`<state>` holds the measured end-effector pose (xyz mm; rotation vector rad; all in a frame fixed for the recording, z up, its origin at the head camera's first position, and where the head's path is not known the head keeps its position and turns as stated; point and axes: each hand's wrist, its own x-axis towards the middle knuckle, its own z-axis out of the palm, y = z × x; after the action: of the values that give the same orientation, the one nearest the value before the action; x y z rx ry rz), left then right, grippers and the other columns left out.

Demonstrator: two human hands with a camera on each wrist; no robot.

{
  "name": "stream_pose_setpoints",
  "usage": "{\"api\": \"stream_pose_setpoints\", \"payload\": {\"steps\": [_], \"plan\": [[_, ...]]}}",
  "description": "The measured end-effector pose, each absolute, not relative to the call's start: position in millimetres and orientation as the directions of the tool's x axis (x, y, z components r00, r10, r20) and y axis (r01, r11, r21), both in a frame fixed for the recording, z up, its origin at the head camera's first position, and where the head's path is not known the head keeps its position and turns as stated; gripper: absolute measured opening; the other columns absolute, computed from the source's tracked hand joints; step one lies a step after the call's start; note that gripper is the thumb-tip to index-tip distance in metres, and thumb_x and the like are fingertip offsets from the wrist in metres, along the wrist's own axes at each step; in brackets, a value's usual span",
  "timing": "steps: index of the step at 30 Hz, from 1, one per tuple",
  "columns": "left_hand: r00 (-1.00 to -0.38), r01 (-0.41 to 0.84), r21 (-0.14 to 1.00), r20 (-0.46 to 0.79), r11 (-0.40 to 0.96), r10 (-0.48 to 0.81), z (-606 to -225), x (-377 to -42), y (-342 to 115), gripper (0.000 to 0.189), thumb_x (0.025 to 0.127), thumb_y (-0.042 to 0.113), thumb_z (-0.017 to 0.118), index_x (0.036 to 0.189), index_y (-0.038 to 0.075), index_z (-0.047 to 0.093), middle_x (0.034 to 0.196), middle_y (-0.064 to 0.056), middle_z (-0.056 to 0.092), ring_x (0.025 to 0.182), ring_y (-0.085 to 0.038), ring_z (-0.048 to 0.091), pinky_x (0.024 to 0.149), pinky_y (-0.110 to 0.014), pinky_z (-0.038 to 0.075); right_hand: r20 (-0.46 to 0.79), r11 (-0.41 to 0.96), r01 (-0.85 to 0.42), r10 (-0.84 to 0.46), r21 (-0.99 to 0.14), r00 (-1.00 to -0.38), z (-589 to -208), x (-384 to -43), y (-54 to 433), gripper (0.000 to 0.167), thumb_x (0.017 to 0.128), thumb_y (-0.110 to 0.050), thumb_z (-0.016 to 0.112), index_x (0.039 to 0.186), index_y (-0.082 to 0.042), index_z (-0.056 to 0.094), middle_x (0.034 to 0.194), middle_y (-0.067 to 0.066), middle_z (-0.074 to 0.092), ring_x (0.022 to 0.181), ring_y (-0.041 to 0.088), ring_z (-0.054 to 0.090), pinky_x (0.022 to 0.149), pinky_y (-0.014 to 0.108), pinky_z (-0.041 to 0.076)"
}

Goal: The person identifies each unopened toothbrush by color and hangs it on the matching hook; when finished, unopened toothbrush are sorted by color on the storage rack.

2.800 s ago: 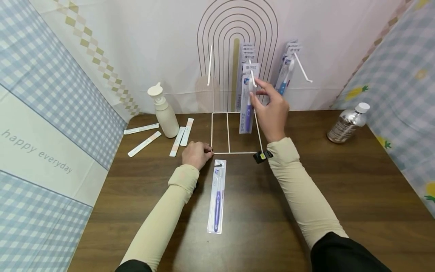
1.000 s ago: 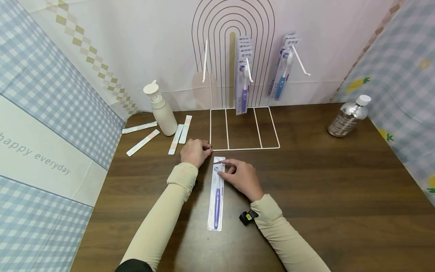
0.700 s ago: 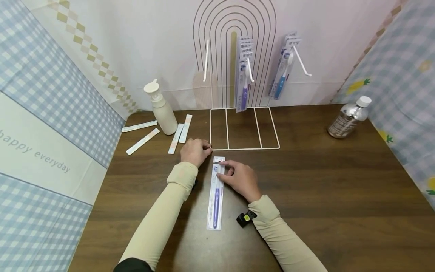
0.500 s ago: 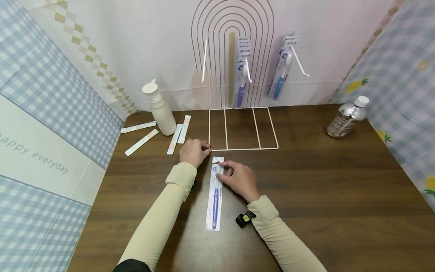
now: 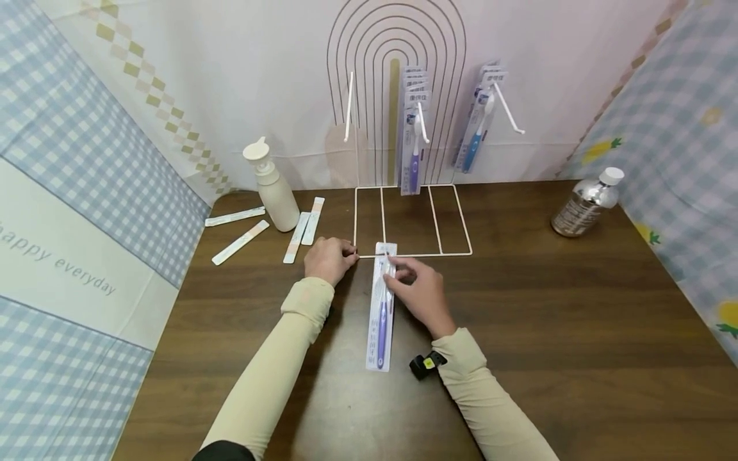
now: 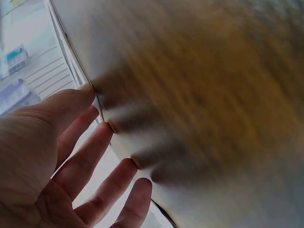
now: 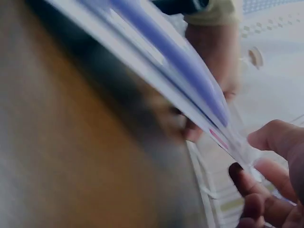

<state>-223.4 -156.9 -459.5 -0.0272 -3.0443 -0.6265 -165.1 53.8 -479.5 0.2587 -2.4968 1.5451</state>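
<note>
My right hand (image 5: 423, 291) pinches a packaged toothbrush (image 5: 382, 320) near its upper end, between thumb and fingers. The clear blister pack with its purple-handled brush is raised at an angle off the table, as the right wrist view shows. Its top edge overlaps the front bar of a white wire display rack (image 5: 415, 255). At the rack's front left corner, my left hand (image 5: 328, 260) holds the base wire between thumb and forefinger, with the other fingertips down on the table. More purple toothbrush packs (image 5: 413, 153) hang on the middle hook and blue ones (image 5: 475, 131) on the right hook.
The rack's left hook (image 5: 348, 109) carries no pack. A cream pump bottle (image 5: 277, 192) and several slim paper sachets (image 5: 240, 242) sit at the left. A silver bottle with a white cap (image 5: 587, 203) stands at the far right. Behind hangs a patterned cloth (image 5: 277, 77).
My right hand first hung a pack on the middle hook and let it go. It then gripped the pack on the table and raised it towards the rack. My left hand stayed put.
</note>
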Motion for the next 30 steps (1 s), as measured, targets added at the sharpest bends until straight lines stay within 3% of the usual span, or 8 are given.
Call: {"api": "stream_pose_setpoints", "payload": {"steps": [3,6,11,16,21,30], "plan": [[-0.999,0.031,0.393,0.045,0.919,0.014,-458.8,-223.5,-156.7,0.014,0.094,0.031,0.082,0.107,0.027,0.087,0.116,0.005,0.079,0.103,-0.029,0.065,0.081,-0.048,0.056,0.377,0.449,-0.344,-0.017,-0.825,-0.926,-461.3,-173.9,63.6,0.037,0.087,-0.014,0.087,0.123,-0.010,0.079,0.087,0.004,0.079,0.061,0.018,0.064,0.057,0.026,0.047],[-0.999,0.030,0.393,0.048,0.919,0.013,-460.3,-224.1,-156.8,0.014,0.094,0.031,0.082,0.106,0.026,0.087,0.115,0.004,0.079,0.103,-0.030,0.065,0.080,-0.048,0.056,0.510,0.449,-0.451,0.012,-0.772,-0.860,-435.1,-181.8,74.4,0.039,0.087,-0.010,0.087,0.125,-0.010,0.079,0.090,0.006,0.079,0.047,0.018,0.047,0.045,0.021,0.034],[-0.999,0.030,0.399,0.042,0.916,0.015,-461.9,-224.8,-156.9,0.013,0.095,0.031,0.081,0.105,0.026,0.087,0.114,0.004,0.079,0.102,-0.030,0.064,0.079,-0.049,0.056,0.675,0.441,-0.575,0.101,-0.689,-0.730,-384.6,-188.6,88.1,0.039,0.089,-0.010,0.086,0.128,-0.014,0.078,0.095,0.006,0.078,0.048,0.012,0.040,0.047,0.018,0.032],[-0.999,0.031,0.402,0.040,0.915,0.016,-458.0,-222.5,-157.0,0.012,0.095,0.030,0.081,0.105,0.026,0.087,0.117,0.006,0.079,0.103,-0.028,0.064,0.080,-0.048,0.057,0.756,0.439,-0.641,0.158,-0.629,-0.635,-347.8,-191.9,93.6,0.038,0.091,-0.011,0.084,0.129,-0.015,0.077,0.092,0.007,0.076,0.053,0.011,0.038,0.051,0.019,0.029],[-0.999,0.031,0.397,0.041,0.917,0.016,-458.0,-222.2,-156.7,0.012,0.095,0.030,0.082,0.105,0.027,0.087,0.119,0.009,0.078,0.105,-0.027,0.064,0.080,-0.047,0.057,0.766,0.460,-0.638,0.165,-0.617,-0.622,-335.2,-195.7,93.9,0.037,0.093,-0.012,0.082,0.130,-0.016,0.077,0.096,0.010,0.077,0.055,0.011,0.038,0.053,0.019,0.029],[-0.999,0.028,0.397,0.039,0.917,0.014,-461.0,-222.9,-156.2,0.012,0.095,0.030,0.081,0.106,0.027,0.087,0.121,0.011,0.077,0.105,-0.026,0.064,0.081,-0.047,0.056,0.717,0.441,-0.600,0.163,-0.667,-0.677,-338.6,-209.8,89.1,0.037,0.093,-0.013,0.082,0.130,-0.018,0.077,0.103,0.007,0.079,0.064,0.022,0.050,0.057,0.020,0.037]]}}
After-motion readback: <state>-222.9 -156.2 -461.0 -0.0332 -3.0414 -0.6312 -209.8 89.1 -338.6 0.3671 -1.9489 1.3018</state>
